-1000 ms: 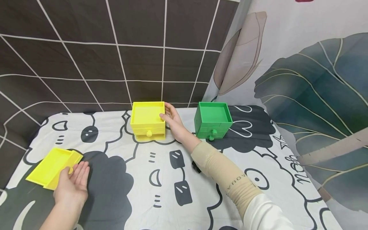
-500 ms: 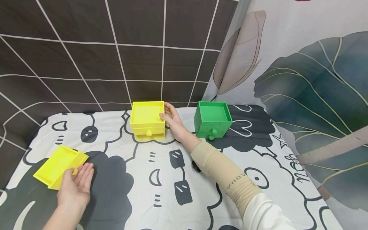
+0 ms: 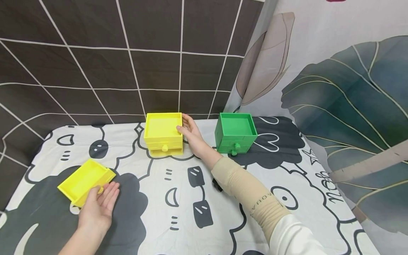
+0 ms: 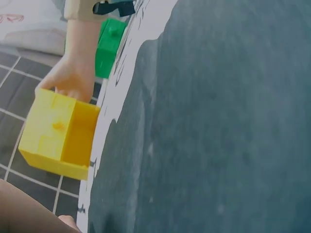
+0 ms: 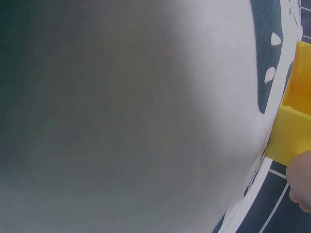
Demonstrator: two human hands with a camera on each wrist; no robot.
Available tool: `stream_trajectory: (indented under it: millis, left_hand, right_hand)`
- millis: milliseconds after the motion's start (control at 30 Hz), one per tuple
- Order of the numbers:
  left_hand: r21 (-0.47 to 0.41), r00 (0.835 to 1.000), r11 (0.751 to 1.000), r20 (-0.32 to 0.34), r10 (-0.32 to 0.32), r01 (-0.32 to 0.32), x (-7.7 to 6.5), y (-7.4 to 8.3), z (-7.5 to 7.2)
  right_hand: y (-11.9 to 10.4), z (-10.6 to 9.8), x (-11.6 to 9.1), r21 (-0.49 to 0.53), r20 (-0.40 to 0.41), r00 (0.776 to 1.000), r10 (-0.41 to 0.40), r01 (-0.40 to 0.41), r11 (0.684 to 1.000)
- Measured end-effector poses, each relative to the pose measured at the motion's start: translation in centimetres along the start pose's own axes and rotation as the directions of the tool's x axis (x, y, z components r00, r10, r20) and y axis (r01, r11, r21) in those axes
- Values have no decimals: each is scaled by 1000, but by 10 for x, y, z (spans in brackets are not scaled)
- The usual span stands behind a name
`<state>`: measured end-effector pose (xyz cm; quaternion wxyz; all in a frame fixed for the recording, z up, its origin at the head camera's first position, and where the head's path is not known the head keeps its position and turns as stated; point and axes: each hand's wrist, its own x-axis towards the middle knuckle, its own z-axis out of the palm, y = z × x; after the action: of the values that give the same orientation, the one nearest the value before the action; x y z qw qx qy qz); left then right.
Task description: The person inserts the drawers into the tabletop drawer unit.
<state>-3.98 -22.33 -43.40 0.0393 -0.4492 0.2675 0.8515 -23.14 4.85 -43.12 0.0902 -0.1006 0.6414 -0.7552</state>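
My left hand (image 3: 98,209) pinches the round knob of a loose yellow drawer (image 3: 84,180) at the left, thumb on one side and fingers on the other. The drawer is tilted in the hand, its open top facing up. At the back centre stands a small yellow drawer cabinet (image 3: 163,125) with a tray-like top and a bare lower slot (image 4: 80,138). My right hand (image 3: 192,136) grips its right wall, the thumb over the top edge and the fingers around the side. The right wrist view shows only part of that hand (image 5: 300,179) against the cabinet.
A green drawer cabinet (image 3: 237,127) with small knobs stands to the right of the yellow one. Both rest on a cloth (image 3: 172,212) with black-and-white cartoon print. A dark gridded backdrop (image 3: 105,67) rises behind, and a leaf-patterned curtain (image 3: 347,92) hangs at the right.
My left hand has moved to the right with the yellow drawer, bringing it nearer the yellow cabinet. My right hand and both cabinets have stayed in place.
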Motion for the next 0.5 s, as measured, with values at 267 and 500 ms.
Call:
stream_trajectory:
  millis: [267,500]
  left_hand:
    - [108,998,994,62,-13,6,-2,-10,4]
    - [158,994,987,106,-34,17,-4,-15,7]
  right_hand:
    - [0,0,-1,-8,1,1000,0,1,1000]
    - [-3,1,-3,-9,-2,1000,0,0,1000]
